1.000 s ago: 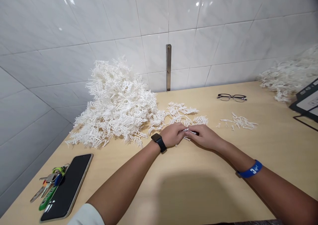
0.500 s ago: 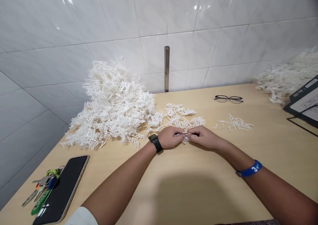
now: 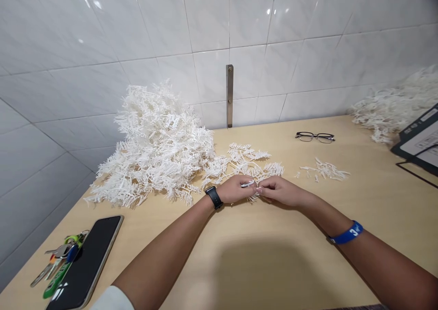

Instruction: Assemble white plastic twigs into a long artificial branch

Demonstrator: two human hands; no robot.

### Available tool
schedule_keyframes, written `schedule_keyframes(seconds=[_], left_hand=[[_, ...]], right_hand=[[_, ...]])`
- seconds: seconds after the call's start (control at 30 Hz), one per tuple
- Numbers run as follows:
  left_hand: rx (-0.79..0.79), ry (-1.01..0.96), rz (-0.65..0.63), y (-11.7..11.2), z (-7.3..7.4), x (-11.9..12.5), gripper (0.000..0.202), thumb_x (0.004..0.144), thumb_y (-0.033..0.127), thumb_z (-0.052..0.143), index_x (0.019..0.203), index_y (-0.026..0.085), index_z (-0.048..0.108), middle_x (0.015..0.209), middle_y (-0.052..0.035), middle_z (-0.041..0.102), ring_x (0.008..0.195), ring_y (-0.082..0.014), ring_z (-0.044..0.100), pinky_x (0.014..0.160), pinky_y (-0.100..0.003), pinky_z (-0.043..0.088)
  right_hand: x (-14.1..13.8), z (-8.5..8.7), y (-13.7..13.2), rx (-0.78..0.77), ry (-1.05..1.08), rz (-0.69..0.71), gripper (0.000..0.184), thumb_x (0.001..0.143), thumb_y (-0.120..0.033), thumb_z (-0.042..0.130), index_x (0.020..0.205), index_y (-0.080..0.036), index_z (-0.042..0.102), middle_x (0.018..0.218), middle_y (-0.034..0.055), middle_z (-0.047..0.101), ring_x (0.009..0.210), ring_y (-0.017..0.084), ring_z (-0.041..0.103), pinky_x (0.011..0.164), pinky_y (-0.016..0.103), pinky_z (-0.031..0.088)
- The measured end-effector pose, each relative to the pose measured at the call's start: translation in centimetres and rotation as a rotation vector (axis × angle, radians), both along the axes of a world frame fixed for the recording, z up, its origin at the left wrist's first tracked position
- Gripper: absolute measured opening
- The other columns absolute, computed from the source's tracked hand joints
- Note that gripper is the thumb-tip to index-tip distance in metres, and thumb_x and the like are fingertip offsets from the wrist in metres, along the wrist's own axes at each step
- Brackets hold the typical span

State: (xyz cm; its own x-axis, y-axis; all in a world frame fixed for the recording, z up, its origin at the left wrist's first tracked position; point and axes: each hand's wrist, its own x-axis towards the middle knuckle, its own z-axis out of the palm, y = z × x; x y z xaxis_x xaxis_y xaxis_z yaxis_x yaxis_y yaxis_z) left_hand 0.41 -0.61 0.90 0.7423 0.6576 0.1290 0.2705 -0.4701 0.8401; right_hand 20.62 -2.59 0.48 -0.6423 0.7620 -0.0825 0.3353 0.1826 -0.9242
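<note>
The left hand (image 3: 234, 189) and right hand (image 3: 284, 191) pinch a white sprig (image 3: 248, 183) between their fingertips over the middle of a table (image 3: 267, 264), a heap of similar sprigs (image 3: 159, 148) piled toward its far left corner and glasses (image 3: 315, 135) resting near the far edge.

From here I lose most of the white sprig (image 3: 247, 183).
The left hand (image 3: 234, 190) and right hand (image 3: 282, 191) cover its middle, so I can't see exactly how each pinches it. My view cuts off the phone (image 3: 89, 257) at the bottom, and the far white heap (image 3: 386, 104) and dark-edged board (image 3: 420, 141) at the right; the board hides part of that heap. Its print and the blue wristband's (image 3: 345, 235) small lettering are unreadable to me.
</note>
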Motion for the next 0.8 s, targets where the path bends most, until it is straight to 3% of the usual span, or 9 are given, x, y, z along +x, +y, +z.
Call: schedule_keyframes(seconds=[0.13,0.3,0.6,0.8], left_hand=[[0.096,-0.013,0.044,-0.4,-0.2,0.5,0.016,0.075,0.018,0.048,0.060,0.016,0.042,0.066,0.0020,0.047,0.067,-0.0104,0.044,0.066,-0.023,0.037],[0.074,0.024,0.044,-0.6,-0.5,0.8,0.016,0.070,0.017,0.049,0.059,0.017,0.038,0.061,0.0038,0.040,0.060,-0.0090,0.038,0.058,-0.023,0.031],[-0.165,0.019,0.008,-0.6,-0.3,0.7,0.015,0.072,0.023,0.055,0.062,0.015,0.047,0.058,0.0038,0.045,0.058,-0.0080,0.042,0.054,-0.020,0.031],[-0.244,-0.054,-0.084,-0.3,-0.2,0.8,0.017,0.079,0.028,0.055,0.072,0.013,0.058,0.071,-0.0017,0.060,0.070,-0.0113,0.054,0.068,-0.023,0.042]], right_hand=[[-0.2,0.2,0.0,0.052,-0.066,-0.007,0.035,0.084,-0.035,0.049,0.056,-0.019,0.040,0.053,-0.0044,0.034,0.051,0.009,0.027,0.049,0.025,0.020],[-0.5,0.6,0.0,0.074,-0.202,-0.031,0.022,0.071,-0.022,0.047,0.053,-0.019,0.035,0.055,-0.0051,0.025,0.053,0.009,0.023,0.050,0.025,0.016],[0.4,1.1,0.3,-0.022,-0.133,0.057,0.023,0.069,-0.021,0.047,0.053,-0.020,0.031,0.054,-0.0060,0.021,0.053,0.008,0.018,0.050,0.026,0.013],[0.5,0.8,0.4,-0.123,0.085,0.074,0.030,0.075,-0.031,0.054,0.051,-0.020,0.040,0.049,-0.0058,0.029,0.050,0.009,0.024,0.053,0.027,0.021]])
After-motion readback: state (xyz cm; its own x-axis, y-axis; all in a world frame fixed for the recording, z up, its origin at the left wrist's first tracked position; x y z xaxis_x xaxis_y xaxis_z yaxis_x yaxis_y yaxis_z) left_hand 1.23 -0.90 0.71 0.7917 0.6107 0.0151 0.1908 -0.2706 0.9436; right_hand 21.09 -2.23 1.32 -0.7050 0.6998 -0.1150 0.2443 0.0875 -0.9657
